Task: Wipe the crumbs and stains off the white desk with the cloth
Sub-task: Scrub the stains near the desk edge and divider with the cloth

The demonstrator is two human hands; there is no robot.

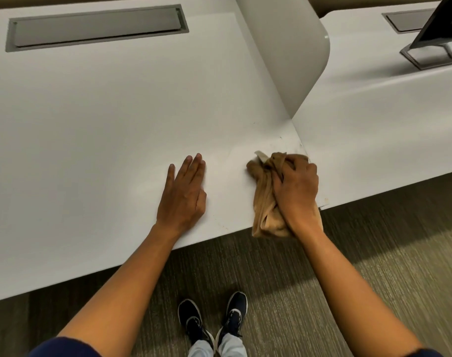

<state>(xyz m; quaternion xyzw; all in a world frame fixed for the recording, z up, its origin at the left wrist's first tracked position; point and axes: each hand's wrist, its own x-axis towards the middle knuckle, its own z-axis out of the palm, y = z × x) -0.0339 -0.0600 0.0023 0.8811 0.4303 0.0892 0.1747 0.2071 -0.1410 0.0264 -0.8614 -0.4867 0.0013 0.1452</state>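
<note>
The white desk [103,119] fills the upper left of the head view. A crumpled tan cloth [264,199] lies at the desk's front right corner, its lower end hanging over the edge. My right hand [295,188] presses down on the cloth and grips it. My left hand [183,191] rests flat on the desk to the left of the cloth, fingers together, holding nothing. A few small dark specks [281,137] and faint smears sit just beyond the cloth near the seam.
A grey cable hatch [96,28] is set into the desk's far side. A rounded white divider panel [291,52] stands between this desk and the neighbouring desk [374,119], which bears a monitor stand [428,54]. Carpet and my shoes [212,323] are below.
</note>
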